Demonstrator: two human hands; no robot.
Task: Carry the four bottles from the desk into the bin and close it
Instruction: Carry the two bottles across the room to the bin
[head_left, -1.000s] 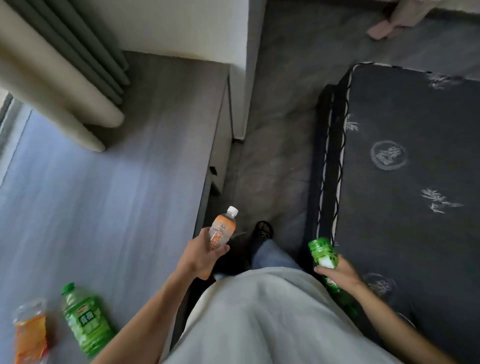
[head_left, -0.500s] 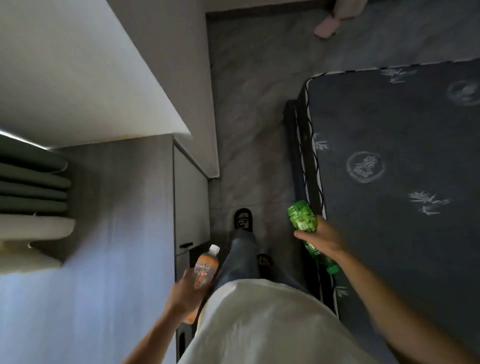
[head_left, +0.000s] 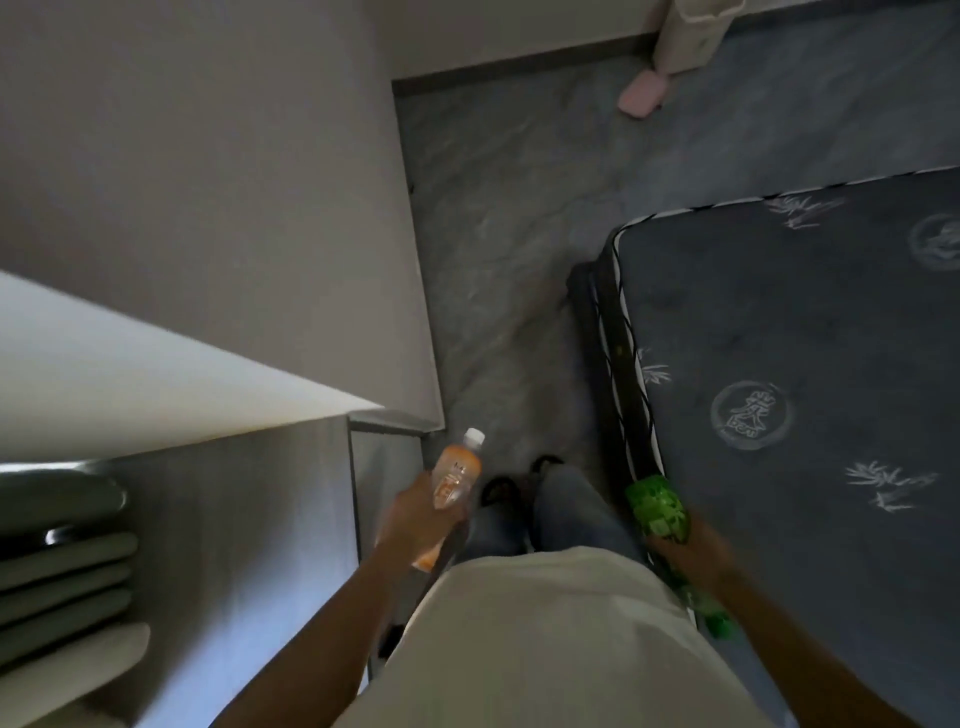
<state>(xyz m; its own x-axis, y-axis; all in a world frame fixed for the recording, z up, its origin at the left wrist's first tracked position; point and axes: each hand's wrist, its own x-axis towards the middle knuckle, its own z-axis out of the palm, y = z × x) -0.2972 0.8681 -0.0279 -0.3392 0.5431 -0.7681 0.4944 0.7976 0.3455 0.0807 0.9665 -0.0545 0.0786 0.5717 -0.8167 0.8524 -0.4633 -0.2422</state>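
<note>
the orange bottle (head_left: 453, 483) slants up and away from the person, white cap at the far end, its lower half wrapped in the left hand (head_left: 415, 525) beside the desk (head_left: 249, 519) edge. the green bottle (head_left: 660, 512) slants with its base up and forward and its neck low behind the right hand (head_left: 696, 551), which grips it at the middle, near the mattress (head_left: 779, 338) edge. the pale bin (head_left: 691, 31) stands far off on the floor (head_left: 498, 208).

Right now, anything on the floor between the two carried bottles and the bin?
Nothing visible blocks it. The floor strip between cabinet and mattress runs bare to the bin; only its pink pedal juts out at the base.
</note>
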